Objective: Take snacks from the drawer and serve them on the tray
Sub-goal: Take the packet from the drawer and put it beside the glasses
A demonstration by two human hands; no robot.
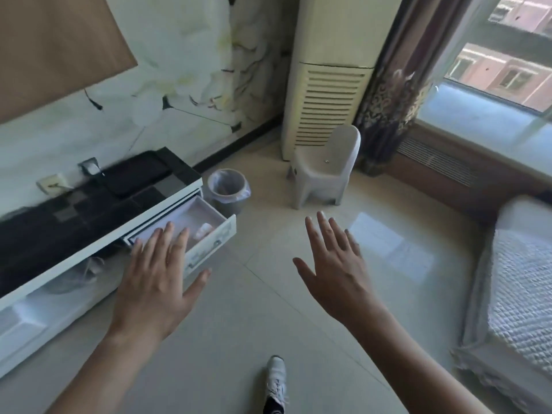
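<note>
Lower centre: shoe (276,380) standing on floor tiles. Mid-frame: left hand (155,282) and right hand (334,273) both hovering, grip spread, holding nothing. Left fingertips overlapping the open drawer (209,249); pale snack packet (204,230) lying inside. Beyond: bin (228,189), small chair (325,171).

Glossy tiled floor (298,309); smooth plastic chair (324,171); quilted cloth bedcover (519,282); glossy white-fronted drawer (209,246).

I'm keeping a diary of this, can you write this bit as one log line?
drawer: open | snack: inside | left hand: open, over drawer | right hand: open, empty | tray: unseen
</note>
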